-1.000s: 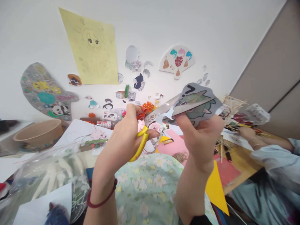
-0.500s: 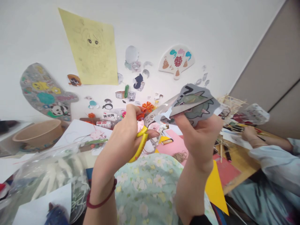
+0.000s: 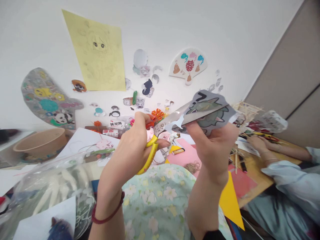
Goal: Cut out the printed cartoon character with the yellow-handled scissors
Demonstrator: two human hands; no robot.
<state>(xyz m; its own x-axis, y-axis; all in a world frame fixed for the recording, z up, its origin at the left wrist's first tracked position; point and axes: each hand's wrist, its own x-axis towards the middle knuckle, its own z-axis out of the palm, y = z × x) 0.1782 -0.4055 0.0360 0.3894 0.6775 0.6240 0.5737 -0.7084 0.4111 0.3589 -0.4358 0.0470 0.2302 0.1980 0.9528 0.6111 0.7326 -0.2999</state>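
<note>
"So, where is the grey picture [image 3: 212,100]?"

"Held up in the air above the work surface, between the parted blades of the scissors [image 3: 161,126]. One blade crosses its printed face; the other slips behind it."

"And the person's hands?"

"The right hand [image 3: 212,150] pinches the picture from below, thumb towards the near side. The left hand [image 3: 132,143] is curled around the scissors' handles, which stand apart. How every finger sits in the loops, one cannot tell."

"Which step would that be?"

"Cutting, by the look of it, in mid-snip. A pale edge curls near the pivot, though where the cut ends is hard to make out."

"What does the next move call for?"

"Probably a steady squeeze from the left hand, with the right hand keeping the sheet taut and its thumb clear of the near blade, which passes very close."

"What lies around them?"

"A floral cloth [image 3: 160,200] below, with a pink sheet [image 3: 186,151] and a coil of twine [image 3: 193,166] beyond it. Farther off, a fan-shaped cutout [image 3: 188,65] is on the wall, and a co-worker's hands [image 3: 257,145] are at the right."
</note>
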